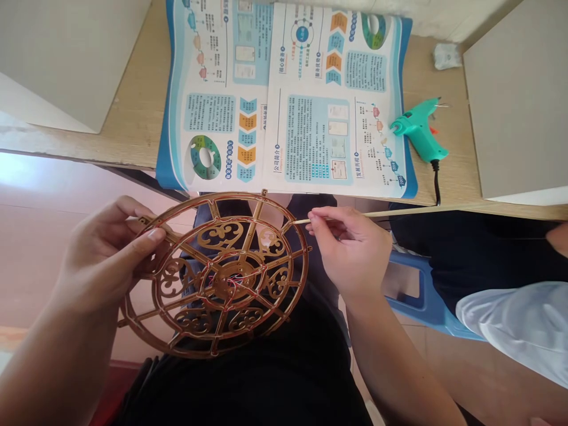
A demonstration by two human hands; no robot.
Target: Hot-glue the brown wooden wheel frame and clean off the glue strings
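Note:
A round gold-brown openwork frame [242,288], with spokes, scroll ornaments and thin wires at its hub, is tilted above my lap. My left hand [104,257] grips its left rim between thumb and fingers. In my right hand [352,248], thumb and fingertips pinch a thin pale stick [412,210] that extends off to the right. The stick's tip meets the frame's upper right part, near the outer ring; whether it presses on it I cannot tell. Reddish wire runs along the rings.
Printed sheets [310,136] cover the middle of the wooden table [133,112]. A green glue gun [421,130] with a black cord lies at their right edge. Pale panels stand left and right. A small clear packet [447,56] sits at the back. A blue stool [412,290] and another person [444,254] are at the right.

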